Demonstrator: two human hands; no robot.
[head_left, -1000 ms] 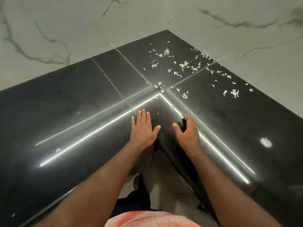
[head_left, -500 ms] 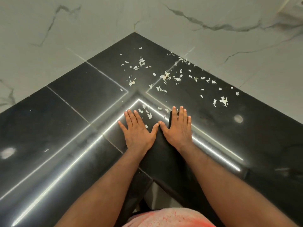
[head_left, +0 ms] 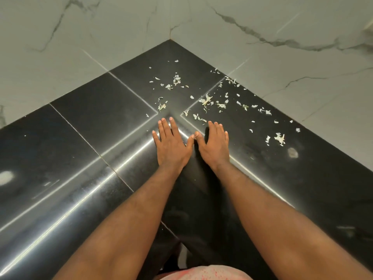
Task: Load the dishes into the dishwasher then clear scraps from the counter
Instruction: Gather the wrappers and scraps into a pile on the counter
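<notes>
L hand (head_left: 171, 143) & R hand (head_left: 214, 142) flat on worktop (head_left: 90, 118), fingers straight, gripping nothing. scraps (head_left: 206, 101) lie scattered just beyond fingertips, uncollected. Loading step not checkable here; clearing prob. barely begun.

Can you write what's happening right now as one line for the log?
left hand: flat on counter, holds nothing | right hand: flat beside it, holds nothing | scraps: scattered in corner beyond fingertips
</notes>
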